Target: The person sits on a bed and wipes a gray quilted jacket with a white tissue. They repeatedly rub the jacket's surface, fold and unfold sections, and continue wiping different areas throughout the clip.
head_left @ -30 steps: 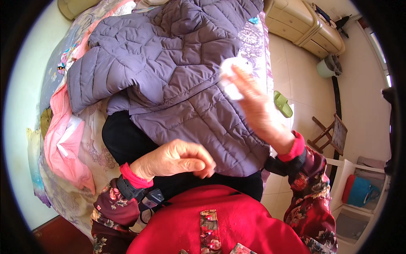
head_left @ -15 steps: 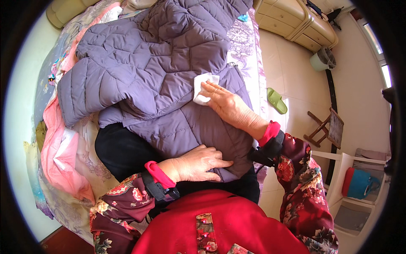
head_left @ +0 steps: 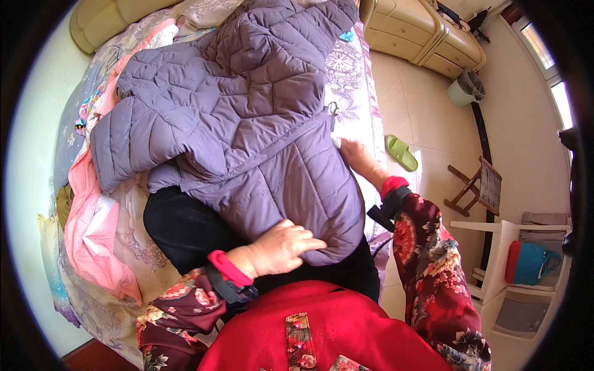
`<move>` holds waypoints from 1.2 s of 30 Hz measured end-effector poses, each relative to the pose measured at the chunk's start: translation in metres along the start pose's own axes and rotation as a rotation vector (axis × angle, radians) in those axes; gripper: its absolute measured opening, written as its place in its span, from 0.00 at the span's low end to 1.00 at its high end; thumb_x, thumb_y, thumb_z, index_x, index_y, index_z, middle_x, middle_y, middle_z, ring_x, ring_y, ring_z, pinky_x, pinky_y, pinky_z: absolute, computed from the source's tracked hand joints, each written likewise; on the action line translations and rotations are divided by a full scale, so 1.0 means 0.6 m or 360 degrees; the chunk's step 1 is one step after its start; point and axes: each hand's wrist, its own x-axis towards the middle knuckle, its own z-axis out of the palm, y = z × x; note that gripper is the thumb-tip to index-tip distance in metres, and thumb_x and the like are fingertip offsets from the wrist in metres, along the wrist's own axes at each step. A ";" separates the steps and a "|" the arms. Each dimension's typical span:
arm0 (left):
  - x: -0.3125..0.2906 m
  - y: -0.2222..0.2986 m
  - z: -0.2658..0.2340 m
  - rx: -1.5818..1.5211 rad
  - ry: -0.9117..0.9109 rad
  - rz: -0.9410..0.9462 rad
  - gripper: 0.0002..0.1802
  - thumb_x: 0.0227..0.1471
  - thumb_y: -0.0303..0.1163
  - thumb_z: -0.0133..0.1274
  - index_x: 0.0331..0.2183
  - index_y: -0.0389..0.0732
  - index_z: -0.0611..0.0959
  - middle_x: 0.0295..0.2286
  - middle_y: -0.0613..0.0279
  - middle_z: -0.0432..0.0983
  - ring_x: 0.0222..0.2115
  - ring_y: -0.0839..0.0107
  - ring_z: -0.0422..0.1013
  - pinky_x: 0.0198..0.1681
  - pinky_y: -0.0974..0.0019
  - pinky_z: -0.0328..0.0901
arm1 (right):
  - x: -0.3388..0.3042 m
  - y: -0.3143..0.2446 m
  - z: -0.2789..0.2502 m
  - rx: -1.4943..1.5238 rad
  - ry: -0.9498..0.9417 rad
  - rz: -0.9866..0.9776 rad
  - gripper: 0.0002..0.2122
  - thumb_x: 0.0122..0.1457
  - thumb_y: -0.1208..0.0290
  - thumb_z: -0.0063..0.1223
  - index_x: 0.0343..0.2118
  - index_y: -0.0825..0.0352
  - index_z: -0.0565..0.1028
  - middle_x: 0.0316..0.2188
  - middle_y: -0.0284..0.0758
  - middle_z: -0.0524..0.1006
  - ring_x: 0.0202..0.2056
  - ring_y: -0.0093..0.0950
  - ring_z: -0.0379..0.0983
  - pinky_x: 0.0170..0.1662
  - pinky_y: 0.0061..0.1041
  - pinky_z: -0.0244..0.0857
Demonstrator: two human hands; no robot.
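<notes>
A purple-grey quilted puffer jacket [head_left: 272,167] is spread over the bed, its near end lying across my lap. My left hand [head_left: 278,247] rests at the jacket's near edge, index finger stretched out over the fabric and the other fingers slightly bent. Beyond the jacket's right side, my right hand [head_left: 360,157] is closed on a white wipe [head_left: 336,143]. Only a small bit of the wipe shows, and the fingertips are partly hidden beside the jacket's edge.
Pink bedding [head_left: 93,229] lies along the bed's left side. On the floor to the right are a green slipper [head_left: 401,153], a wooden folding stool [head_left: 476,188] and a bin [head_left: 464,89]. A white shelf [head_left: 495,260] stands nearer, cream drawers [head_left: 402,31] farther off.
My right hand has moved with the wipe from the jacket's middle to beyond its right edge. The left hand has shifted slightly left, and the jacket's near part lies flatter.
</notes>
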 end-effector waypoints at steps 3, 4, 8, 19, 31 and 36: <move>-0.062 -0.010 -0.045 0.0056 -0.0141 -0.0153 0.25 0.35 0.27 0.52 0.42 0.46 0.80 0.28 0.65 0.72 0.35 0.64 0.70 0.41 0.61 0.61 | 0.025 -0.035 -0.041 0.0618 0.0056 0.0292 0.11 0.65 0.69 0.43 0.42 0.71 0.73 0.25 0.39 0.75 0.26 0.28 0.62 0.36 0.31 0.63; -0.087 -0.009 -0.054 0.0047 -0.0177 -0.0244 0.25 0.35 0.27 0.53 0.42 0.46 0.80 0.28 0.65 0.72 0.35 0.64 0.70 0.41 0.61 0.61 | 0.022 -0.096 -0.069 0.0706 0.0113 0.0140 0.12 0.63 0.70 0.44 0.44 0.70 0.73 0.27 0.39 0.76 0.29 0.30 0.66 0.38 0.30 0.65; -0.086 0.020 -0.047 -0.0101 -0.0279 -0.0294 0.26 0.35 0.27 0.53 0.43 0.46 0.80 0.30 0.63 0.73 0.37 0.63 0.70 0.42 0.60 0.61 | -0.047 -0.240 -0.096 0.0013 0.0041 -0.0954 0.19 0.57 0.67 0.49 0.53 0.59 0.71 0.54 0.41 0.68 0.57 0.35 0.63 0.58 0.39 0.58; -0.066 0.003 -0.021 -0.0129 -0.0327 -0.0324 0.25 0.36 0.26 0.52 0.44 0.44 0.78 0.30 0.62 0.74 0.37 0.61 0.71 0.43 0.58 0.61 | 0.007 -0.099 0.001 0.0469 0.0125 -0.0196 0.22 0.58 0.77 0.43 0.58 0.67 0.64 0.60 0.49 0.61 0.60 0.48 0.57 0.62 0.33 0.54; -0.024 0.023 -0.064 -0.0419 0.0248 -0.0147 0.28 0.39 0.34 0.65 0.45 0.42 0.77 0.35 0.60 0.71 0.38 0.59 0.67 0.45 0.61 0.64 | -0.044 -0.100 -0.128 0.0579 0.0804 0.0405 0.13 0.61 0.77 0.43 0.48 0.70 0.73 0.16 0.37 0.67 0.21 0.19 0.61 0.25 0.21 0.59; 0.027 0.026 -0.026 0.0094 0.0192 0.0005 0.35 0.38 0.42 0.65 0.49 0.40 0.75 0.45 0.52 0.64 0.45 0.54 0.63 0.52 0.55 0.60 | -0.168 -0.223 -0.110 -0.0356 -0.0066 -0.0479 0.27 0.55 0.69 0.51 0.60 0.58 0.63 0.58 0.41 0.63 0.57 0.35 0.63 0.53 0.39 0.62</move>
